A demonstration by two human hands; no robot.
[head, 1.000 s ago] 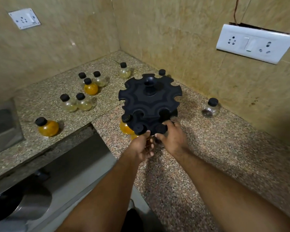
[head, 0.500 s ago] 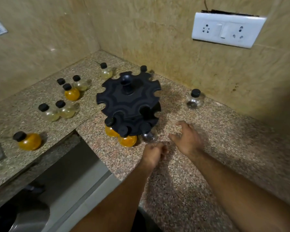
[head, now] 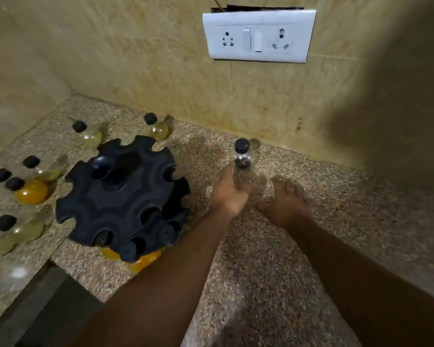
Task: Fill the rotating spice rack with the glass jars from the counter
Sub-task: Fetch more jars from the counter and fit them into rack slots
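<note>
1. Left hand [head: 229,194] and right hand [head: 283,201] have moved off the spice rack [head: 123,196] toward the clear jar [head: 242,156] near the wall [head: 161,71].
2. Left hand: fingertips at the jar's base; blurred, cannot tell whether it grips.
3. Right hand: fingers loose, empty, above the counter [head: 261,271].
4. Rack sits left of both hands.

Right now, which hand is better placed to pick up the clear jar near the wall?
Left. The left hand has its fingers right at the clear jar, though blur hides any contact; the right hand sits lower and to the side, apart from it.
</note>
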